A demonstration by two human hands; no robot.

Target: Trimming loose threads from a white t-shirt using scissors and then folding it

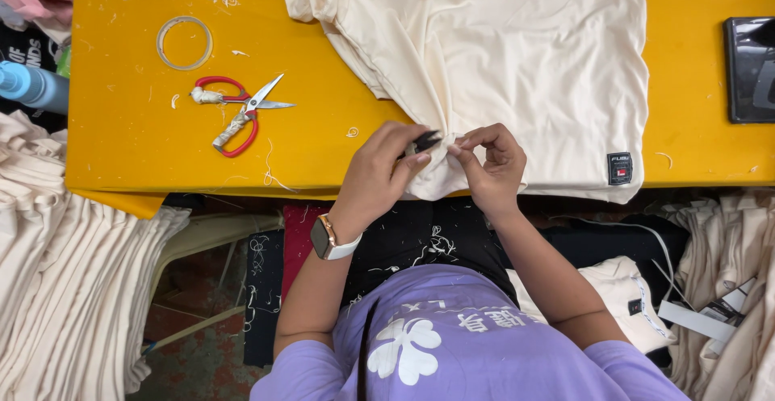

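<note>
A cream T-shirt (525, 70) lies spread on the yellow table (121, 143), with a small dark label near its lower right hem. My left hand (379, 171), with a watch on the wrist, holds small black thread snips (425, 139) against a bunched fold at the shirt's front edge. My right hand (491, 167) pinches that same fold of fabric just right of the snips' tips. The two hands almost touch at the table's near edge.
Red-handled scissors (238, 110) and a clear tape ring (184, 42) lie on the left of the table among thread scraps. A black flat device (751, 70) sits at the right edge. Stacks of cream garments (56, 272) flank me; a blue bottle (28, 86) is far left.
</note>
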